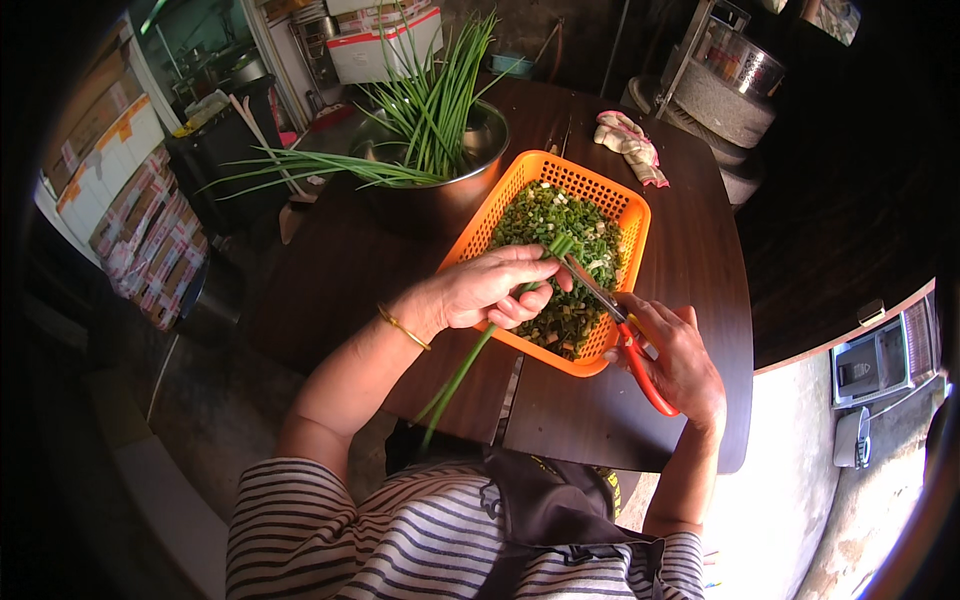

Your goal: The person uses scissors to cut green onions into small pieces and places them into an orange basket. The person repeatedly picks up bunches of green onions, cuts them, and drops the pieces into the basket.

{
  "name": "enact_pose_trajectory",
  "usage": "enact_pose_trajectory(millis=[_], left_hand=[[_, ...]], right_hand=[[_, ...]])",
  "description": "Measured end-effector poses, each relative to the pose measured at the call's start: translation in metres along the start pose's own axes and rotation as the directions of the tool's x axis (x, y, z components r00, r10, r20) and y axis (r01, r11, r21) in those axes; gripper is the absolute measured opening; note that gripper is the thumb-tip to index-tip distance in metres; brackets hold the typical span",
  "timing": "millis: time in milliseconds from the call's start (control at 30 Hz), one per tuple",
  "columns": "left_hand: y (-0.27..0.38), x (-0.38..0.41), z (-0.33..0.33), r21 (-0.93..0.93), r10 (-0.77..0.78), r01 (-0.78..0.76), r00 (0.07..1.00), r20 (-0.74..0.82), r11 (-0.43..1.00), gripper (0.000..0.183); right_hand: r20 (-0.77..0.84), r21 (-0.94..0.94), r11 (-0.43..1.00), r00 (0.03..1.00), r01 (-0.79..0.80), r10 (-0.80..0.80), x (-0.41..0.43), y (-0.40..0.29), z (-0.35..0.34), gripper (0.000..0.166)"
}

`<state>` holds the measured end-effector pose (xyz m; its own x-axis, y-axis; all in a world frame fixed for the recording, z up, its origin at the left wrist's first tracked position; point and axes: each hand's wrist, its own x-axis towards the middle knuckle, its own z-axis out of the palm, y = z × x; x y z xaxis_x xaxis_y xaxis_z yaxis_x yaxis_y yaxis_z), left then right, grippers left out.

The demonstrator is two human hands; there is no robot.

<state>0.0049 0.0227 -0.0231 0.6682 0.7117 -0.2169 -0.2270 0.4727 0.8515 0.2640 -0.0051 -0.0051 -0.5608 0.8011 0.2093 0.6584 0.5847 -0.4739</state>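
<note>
My left hand (502, 289) grips a small bunch of green onion stalks (469, 360) above an orange plastic basket (469, 240). The stalks' cut ends poke out past the thumb, and their long leaves hang down towards my apron. In my right hand (671, 356) is a pair of scissors (636, 367) with red handles. Its blades reach the stalk ends beside my left fingertips; whether they are closed on the stalks is hard to tell. Chopped green onion (577, 214), green with some white pieces, covers the basket's floor.
A steel bowl (491, 154) holding long green onions (442, 120) stands behind the basket on the left. Their leaves overhang its left side. A crumpled cloth glove (631, 146) lies at the back right of the dark wooden table (697, 247). Stacked cardboard boxes (150, 232) stand at left.
</note>
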Motion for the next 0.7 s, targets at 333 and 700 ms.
enact_pose_trajectory(millis=[333,700], left_hand=[[-0.001,0.001,-0.006,-0.009,-0.071,0.071,0.997,-0.001,0.997,0.020],[0.002,-0.003,0.002,0.064,-0.052,0.052,0.999,0.001,0.997,0.022]], right_hand=[[0.017,-0.011,1.000,0.999,-0.028,0.028,0.000,0.001,0.002,0.049],[0.004,-0.022,0.999,1.000,0.025,-0.025,0.002,0.000,0.002,0.054]])
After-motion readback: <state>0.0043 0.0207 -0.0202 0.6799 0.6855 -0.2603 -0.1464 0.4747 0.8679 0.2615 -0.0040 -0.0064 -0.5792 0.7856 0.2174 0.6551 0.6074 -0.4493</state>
